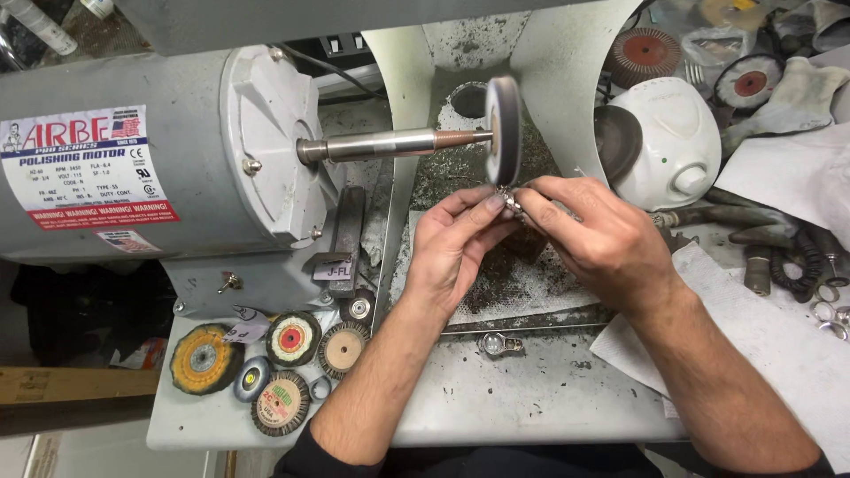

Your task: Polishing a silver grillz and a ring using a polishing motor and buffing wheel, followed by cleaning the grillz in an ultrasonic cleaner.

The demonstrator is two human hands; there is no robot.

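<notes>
My left hand (pixel 456 243) and right hand (pixel 591 232) pinch a small silvery metal piece (pixel 507 202) under the grey felt polishing wheel (pixel 502 130); polishing looks mid-way — finish unclear.

I see a grey bench (pixel 531 398), gritty w/ dark debris. Grey motor (pixel 133 159) sits at its back-left. Spare buffing wheels (pixel 266 363) lie in a cluster at the front-left corner. White paper sheet (pixel 753 345) covers the right edge; small metal ring (pixel 498 343) lies mid-bench.
</notes>
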